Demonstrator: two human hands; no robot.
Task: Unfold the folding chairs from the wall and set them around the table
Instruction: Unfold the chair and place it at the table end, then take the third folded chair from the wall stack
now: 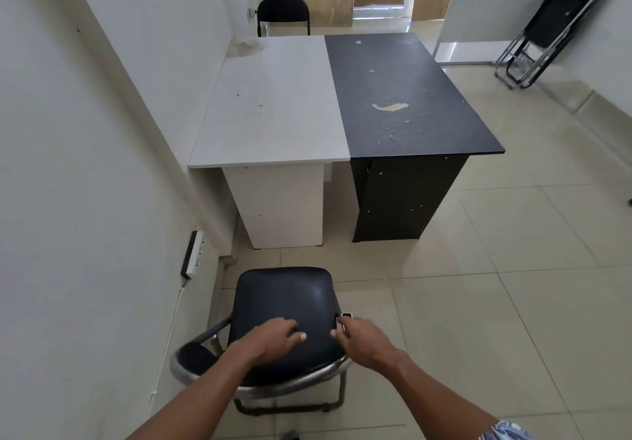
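The unfolded folding chair (284, 299) stands on the tiled floor (513, 268) just off the near end of the table (273, 104), in line with the table's white half, its seat facing the table and its back toward the person. The left hand (270, 338) lies palm down on the rear part of the seat, fingers bent with their tips pressing on the cushion, clasping nothing. The right hand (362, 338) sits at the seat's right rear edge beside a small metal bracket, its fingers curled inward; whether they actually clasp the edge or only touch it I cannot tell. Both forearms reach forward and down, and a patterned sleeve (506, 431) shows on the right arm. The chair has a dark padded seat with a slight sheen, a dark padded backrest and a chromed tube frame (294, 383) that curves round behind the seat. To the left of the table's near end, a power strip (193, 254) is fixed low on the white wall (85, 166), with a thin cable (167, 337) running down from it. The table is half white and half black, the black top scuffed and chipped. At the table's far end stands a second black chair (283, 12), also on the white side. Well to the right of the table's far end, folded chairs (564, 25) lean flat against the other wall.
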